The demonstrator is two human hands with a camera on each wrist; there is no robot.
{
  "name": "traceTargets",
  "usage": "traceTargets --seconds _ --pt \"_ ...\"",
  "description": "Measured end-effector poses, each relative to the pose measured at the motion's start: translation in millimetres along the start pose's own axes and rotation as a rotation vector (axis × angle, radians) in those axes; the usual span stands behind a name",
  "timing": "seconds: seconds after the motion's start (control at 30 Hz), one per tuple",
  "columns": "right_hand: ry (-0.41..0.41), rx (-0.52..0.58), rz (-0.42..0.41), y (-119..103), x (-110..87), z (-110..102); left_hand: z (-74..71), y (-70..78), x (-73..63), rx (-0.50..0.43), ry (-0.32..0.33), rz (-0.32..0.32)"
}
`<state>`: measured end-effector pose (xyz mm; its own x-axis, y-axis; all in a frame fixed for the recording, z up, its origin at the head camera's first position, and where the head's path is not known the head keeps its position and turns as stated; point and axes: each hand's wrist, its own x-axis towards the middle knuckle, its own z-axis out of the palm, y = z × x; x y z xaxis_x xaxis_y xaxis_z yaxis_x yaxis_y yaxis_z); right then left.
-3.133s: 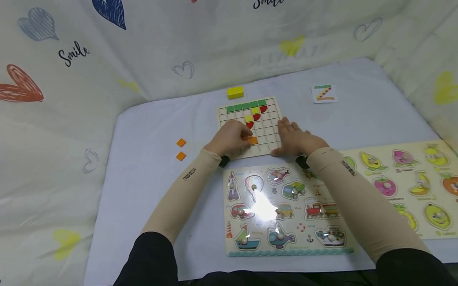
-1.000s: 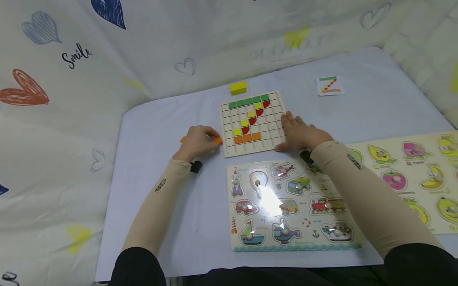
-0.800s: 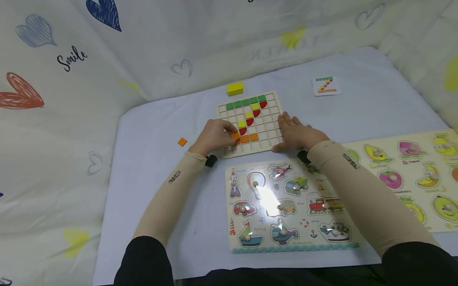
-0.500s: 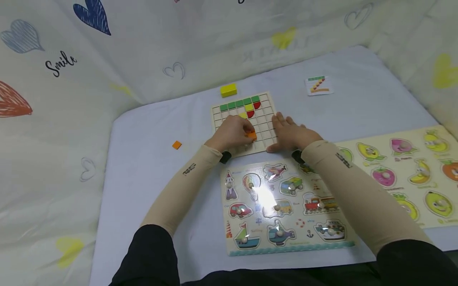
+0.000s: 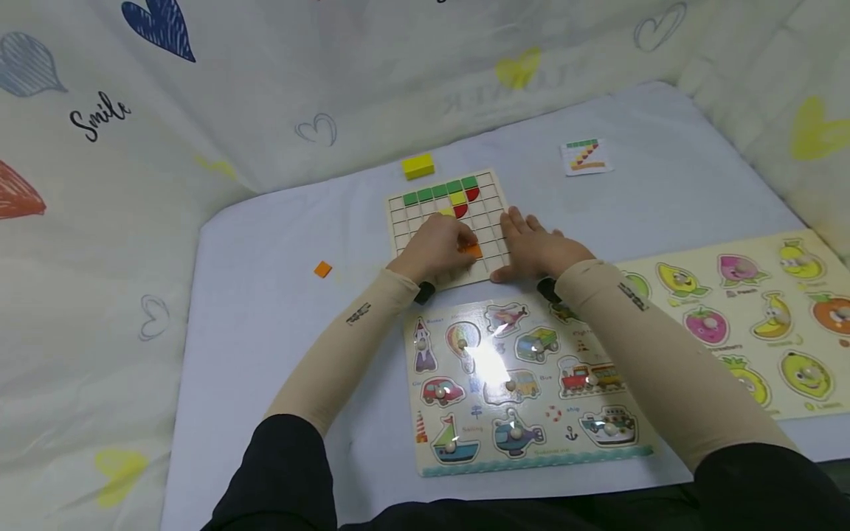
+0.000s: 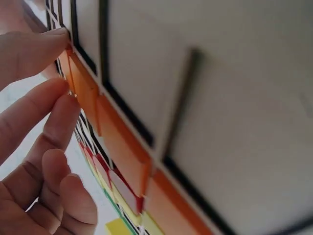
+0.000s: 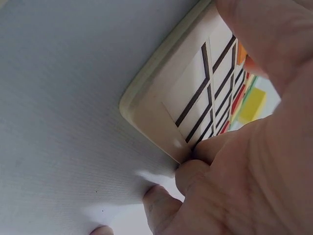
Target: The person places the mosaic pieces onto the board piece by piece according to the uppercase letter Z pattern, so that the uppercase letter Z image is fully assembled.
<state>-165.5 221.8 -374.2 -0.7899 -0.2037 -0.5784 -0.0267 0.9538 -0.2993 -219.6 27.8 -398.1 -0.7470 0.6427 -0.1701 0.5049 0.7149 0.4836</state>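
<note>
A wooden grid board [image 5: 496, 193] lies on the table, bearing a row of green tiles [image 5: 440, 191], a diagonal of yellow squares [image 5: 457, 198] and red quarter-round pieces [image 5: 472, 194], and an orange row near its bottom. My left hand [image 5: 434, 247] is over the board and hides part of the pattern. Its thumb and fingertips pinch an orange square tile [image 6: 68, 65] at the end of the orange row [image 6: 124, 142], as the left wrist view shows. My right hand [image 5: 541, 247] rests at the board's right edge, fingers extended, thumb near the lower corner.
One loose orange tile [image 5: 322, 269] lies left of the board. Behind the board sits a yellow block [image 5: 417, 167]; a pattern card [image 5: 587, 157] is at back right. A vehicle puzzle [image 5: 531, 461] lies in front, a fruit puzzle [image 5: 737, 335] to the right.
My left hand went left, picked up one of two loose orange tiles and carried it right, to the right end of the orange row. My right hand has stayed at the board's edge.
</note>
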Motion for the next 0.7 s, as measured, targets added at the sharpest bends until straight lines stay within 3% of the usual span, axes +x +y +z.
traceTargets --seconds 0.2,0.3,0.47,0.7 --pt "-0.014 0.009 0.002 1 2.9 0 -10.6 -19.7 -20.0 -0.043 0.045 -0.027" --pt "-0.013 0.011 0.001 4 4.2 1 -16.6 -33.9 -31.7 -0.061 0.057 -0.074" --pt "-0.015 0.000 -0.009 3 5.4 1 -25.7 -66.3 -57.1 -0.063 0.092 -0.174" --pt "-0.017 -0.017 -0.013 -2 4.4 -1 -38.7 -114.2 -94.1 0.008 0.134 -0.260"
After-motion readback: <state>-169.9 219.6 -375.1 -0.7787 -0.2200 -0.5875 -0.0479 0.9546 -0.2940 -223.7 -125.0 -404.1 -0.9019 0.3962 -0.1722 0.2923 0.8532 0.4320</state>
